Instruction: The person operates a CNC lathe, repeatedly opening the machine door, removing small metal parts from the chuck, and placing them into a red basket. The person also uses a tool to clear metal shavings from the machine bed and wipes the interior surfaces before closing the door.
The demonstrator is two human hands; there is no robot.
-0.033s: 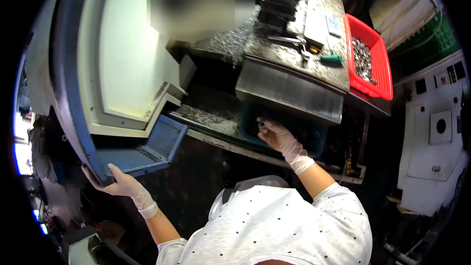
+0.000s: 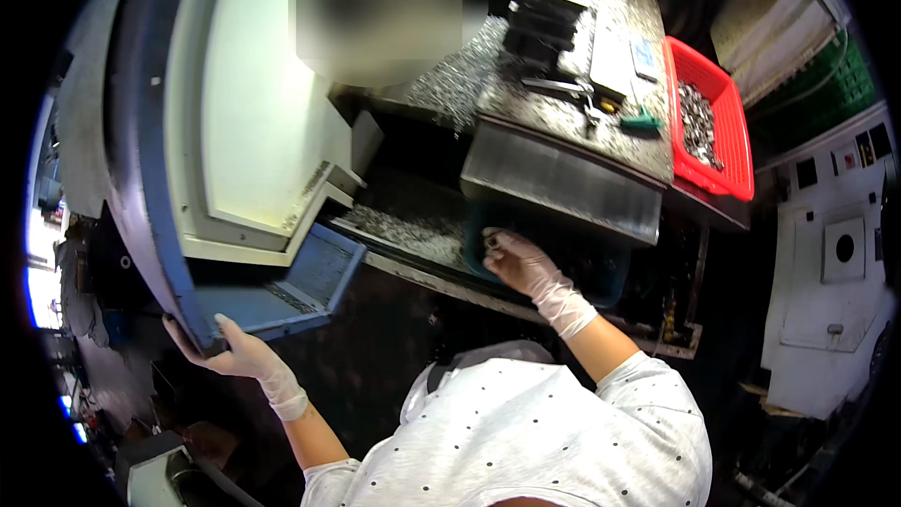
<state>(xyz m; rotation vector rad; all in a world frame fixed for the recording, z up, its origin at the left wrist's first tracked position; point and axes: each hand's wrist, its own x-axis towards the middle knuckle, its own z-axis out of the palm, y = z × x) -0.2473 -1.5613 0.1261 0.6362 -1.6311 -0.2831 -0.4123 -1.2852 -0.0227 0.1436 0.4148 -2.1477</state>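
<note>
A small metal part (image 2: 491, 243) sat pinched in the right hand (image 2: 523, 266), at its ten o'clock, seen over a teal bin (image 2: 615, 284); at the right hand's eight o'clock, the left hand (image 2: 242, 357) curled round a blue door's edge (image 2: 190, 305); the table (image 2: 519, 105) stood at one o'clock, a red basket (image 2: 738, 164) at two.

- basket (image 2: 739, 155): R of bench (image 2: 563, 183), parts (image 2: 696, 127) in it
- tool (image 2: 641, 121): on bench, R side
- tub (image 2: 615, 287): under bench front
- door (image 2: 253, 113): L of bench
</note>
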